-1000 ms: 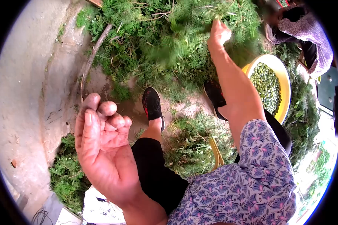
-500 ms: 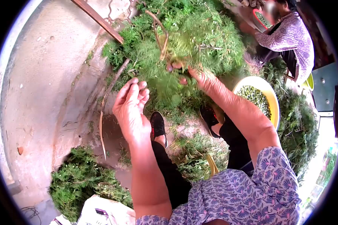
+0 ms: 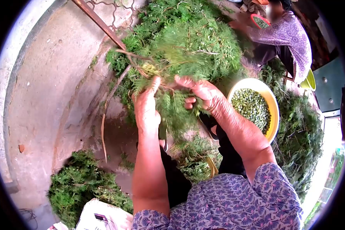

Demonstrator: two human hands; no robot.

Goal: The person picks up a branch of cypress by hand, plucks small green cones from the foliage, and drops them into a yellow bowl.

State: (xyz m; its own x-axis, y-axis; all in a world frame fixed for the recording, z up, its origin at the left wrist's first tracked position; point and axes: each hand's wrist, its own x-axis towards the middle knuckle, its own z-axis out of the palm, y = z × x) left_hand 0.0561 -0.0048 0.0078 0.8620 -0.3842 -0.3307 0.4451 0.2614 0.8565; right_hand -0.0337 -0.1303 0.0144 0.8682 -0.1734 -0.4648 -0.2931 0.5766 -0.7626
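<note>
A leafy evergreen branch [image 3: 168,63] with a bare woody stem is in front of me, its green sprays blurred by motion. My left hand [image 3: 146,109] is closed around the branch's stem, thumb pointing up along it. Close by on the right, my right hand [image 3: 203,94] has its fingers curled in among the sprays; what lies between the fingertips is hidden. Beneath both hands spreads a large heap of cut green branches [image 3: 214,42]. A yellow basin [image 3: 275,111] holding many small round green berries [image 3: 251,107] stands beside my right forearm.
A co-worker in a purple patterned top [image 3: 285,34] sits at the upper right by a red-rimmed bowl [image 3: 258,16]. More greenery [image 3: 78,184] lies at the lower left, near a white bag [image 3: 103,216]. A brown wooden bar [image 3: 99,23] slants in from the top left.
My left hand has moved up and right and taken hold of the branch. My right hand has shifted slightly down. The branch's bare stem has swung left.
</note>
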